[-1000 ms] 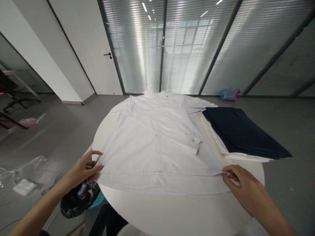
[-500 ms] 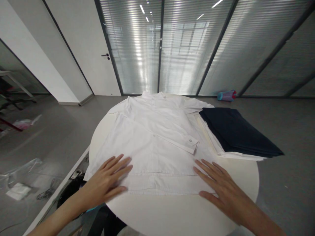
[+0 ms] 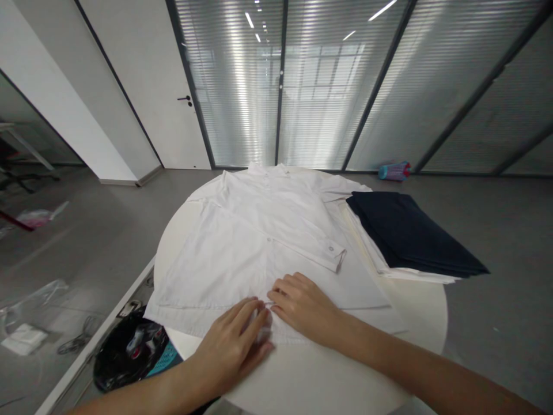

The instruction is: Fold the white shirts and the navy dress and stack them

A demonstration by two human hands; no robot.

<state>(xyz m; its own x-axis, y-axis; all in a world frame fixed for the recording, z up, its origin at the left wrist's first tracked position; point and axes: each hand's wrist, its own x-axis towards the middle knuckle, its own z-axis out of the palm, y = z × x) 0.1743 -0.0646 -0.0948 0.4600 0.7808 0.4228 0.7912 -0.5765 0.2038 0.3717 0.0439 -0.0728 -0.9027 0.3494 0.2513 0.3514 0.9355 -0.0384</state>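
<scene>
Lying spread on a round white table (image 3: 332, 374), a white shirt (image 3: 233, 248) covers most of the top, its collar (image 3: 268, 170) at the far edge and its hem towards the person. One sleeve crosses the front diagonally, with the buttoned cuff (image 3: 332, 253) resting right of the middle. Both hands are at the centre of the hem, fingertips almost meeting. The left hand (image 3: 237, 340) has its fingers bent and its thumb set apart below them; the right hand (image 3: 305, 305) is more curled, palm down over the cloth. Whether either one pinches the fabric cannot be told. Beside the shirt on the right, a folded navy cloth (image 3: 410, 230) lies on top of folded white cloth (image 3: 425, 276). Below the table's left side stands a bin with a black bag (image 3: 110, 357).
</scene>
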